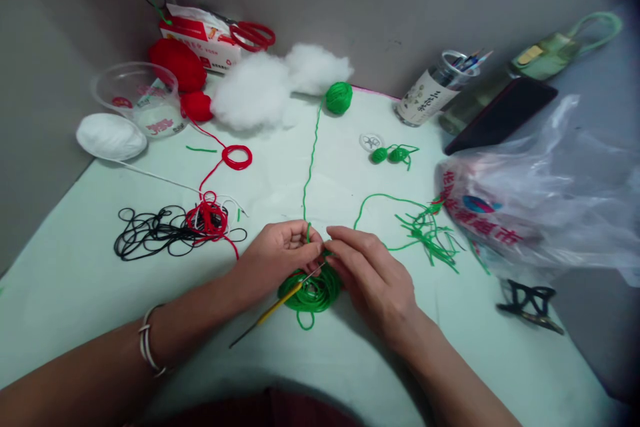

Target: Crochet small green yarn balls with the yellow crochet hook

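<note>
Both hands meet low over the pale table (270, 180), and here is the left hand (290, 247), thumb drawn in against curled fingers, a green strand (313, 160) running over the forefinger and into the grip. Opposite, fingertips nearly touching, comes the right hand (375, 273), half open, its long fingers arched together; what it has hold of, if anything, I can't tell, because the meeting point is covered. Slanting in between them, a hook with a yellow handle (273, 310), its upper end at the fingertips, its other end poking out toward the person, and which hand bears it I can't make out from here. Right beneath lies the green coil (325, 293), loose loops stacked flat, 1 slack loop spilling off the near side, while the strand climbs away to a round green ball (339, 98) at the back, beside the white stuffing (253, 93). Now, this yarn looks feather-light and soft, limp enough to need a little tension; it seems unlikely to break, but those stacked loops could snag if yanked. Best taken close to the working point, pinched between 2 fingertips, with the strand lying over 1 finger. The hook looks slim and stiff, perhaps slick along its bare shaft, so the yellow middle offers the surest hold!
</note>
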The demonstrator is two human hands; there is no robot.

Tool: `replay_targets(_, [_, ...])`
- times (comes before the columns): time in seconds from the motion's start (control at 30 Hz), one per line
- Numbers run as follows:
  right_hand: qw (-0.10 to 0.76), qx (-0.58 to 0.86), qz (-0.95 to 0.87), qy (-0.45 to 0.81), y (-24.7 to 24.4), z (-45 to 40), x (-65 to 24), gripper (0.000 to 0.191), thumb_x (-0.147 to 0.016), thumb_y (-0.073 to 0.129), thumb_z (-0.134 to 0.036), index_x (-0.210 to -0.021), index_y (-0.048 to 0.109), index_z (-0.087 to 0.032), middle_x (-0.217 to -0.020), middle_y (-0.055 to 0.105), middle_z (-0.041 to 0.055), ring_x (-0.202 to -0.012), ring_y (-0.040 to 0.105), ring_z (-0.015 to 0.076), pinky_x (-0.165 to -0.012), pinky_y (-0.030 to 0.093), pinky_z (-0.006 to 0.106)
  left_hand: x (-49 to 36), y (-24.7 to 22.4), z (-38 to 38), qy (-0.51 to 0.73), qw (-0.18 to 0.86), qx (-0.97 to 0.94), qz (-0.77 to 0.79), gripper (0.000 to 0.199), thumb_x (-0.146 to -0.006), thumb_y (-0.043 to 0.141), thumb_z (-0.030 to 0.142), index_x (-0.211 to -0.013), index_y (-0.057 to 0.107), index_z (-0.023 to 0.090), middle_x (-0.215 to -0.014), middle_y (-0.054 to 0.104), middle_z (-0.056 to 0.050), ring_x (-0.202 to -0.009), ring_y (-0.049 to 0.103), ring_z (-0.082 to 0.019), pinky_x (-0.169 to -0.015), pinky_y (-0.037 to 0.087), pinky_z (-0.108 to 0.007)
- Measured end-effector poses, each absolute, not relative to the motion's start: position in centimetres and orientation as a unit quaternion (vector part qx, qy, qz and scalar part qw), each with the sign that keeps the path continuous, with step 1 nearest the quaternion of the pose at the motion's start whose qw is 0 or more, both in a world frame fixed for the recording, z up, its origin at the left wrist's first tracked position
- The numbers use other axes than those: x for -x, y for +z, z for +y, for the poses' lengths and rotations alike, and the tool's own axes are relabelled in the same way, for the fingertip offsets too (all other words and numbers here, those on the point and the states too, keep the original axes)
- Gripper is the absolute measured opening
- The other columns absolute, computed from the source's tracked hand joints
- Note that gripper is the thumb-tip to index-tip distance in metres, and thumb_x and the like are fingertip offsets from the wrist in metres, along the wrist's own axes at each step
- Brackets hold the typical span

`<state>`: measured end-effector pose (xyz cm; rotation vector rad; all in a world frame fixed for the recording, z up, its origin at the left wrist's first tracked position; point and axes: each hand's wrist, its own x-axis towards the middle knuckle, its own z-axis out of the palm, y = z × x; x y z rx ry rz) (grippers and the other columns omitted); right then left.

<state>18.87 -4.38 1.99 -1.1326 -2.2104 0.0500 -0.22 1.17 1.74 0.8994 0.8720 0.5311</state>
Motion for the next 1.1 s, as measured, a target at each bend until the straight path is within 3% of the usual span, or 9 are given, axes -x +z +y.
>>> replay_targets(0.33, [0.311,0.431,-0.846,0.053,1.9,-4.2,-19.5,0.024,-0.097,0.061,-0.003,-0.119,0.066,-0.012,-0.114,0.074,0.0155,-0.098,0.071,0.0193,-0.084,0.063,0.029,0.4,1.5,1.3,0.233,0.772,-0.428,0.407,0.012,-0.085,0.072,0.027,-0.082,0.066,0.017,-0.067,0.07,0.002,-0.066,0.067,-0.011,-0.068,0.052,-0.023])
replay_targets(0.63, [0.301,0.439,-0.843,0.072,1.8,-4.1,-19.7,0.024,-0.098,0.061,-0.004,-0.119,0.066,-0.013,-0.115,0.073,0.015,-0.103,0.071,0.0181,-0.087,0.061,0.026,0.4,1.6,1.5,0.239,0.776,-0.423,0.402,0.012,-0.081,0.073,0.026,-0.079,0.066,0.016,-0.071,0.07,0.002,-0.066,0.067,-0.011,-0.068,0.053,-0.024])
replay_targets(0.87, [0.312,0.443,-0.838,0.06,2.1,-3.8,-19.3,0.015,-0.098,0.059,-0.005,-0.106,0.068,-0.015,-0.108,0.075,0.0144,-0.094,0.071,0.019,-0.08,0.061,0.027,0.1,1.5,1.2,0.241,0.76,-0.439,0.413,0.013,-0.08,0.072,0.027,-0.081,0.063,0.018,-0.067,0.068,0.002,-0.067,0.065,-0.013,-0.07,0.051,-0.027])
replay_targets(1.1, [0.349,0.461,-0.794,0.19,2.6,-3.7,-18.9,0.015,-0.099,0.056,-0.008,-0.101,0.068,-0.018,-0.097,0.074,0.0086,-0.087,0.07,0.0159,-0.074,0.057,0.025,-0.2,1.4,0.1,0.257,0.702,-0.503,0.434,0.011,-0.085,0.065,0.029,-0.084,0.059,0.021,-0.065,0.055,0.007,-0.061,0.053,-0.01,-0.059,0.041,-0.023])
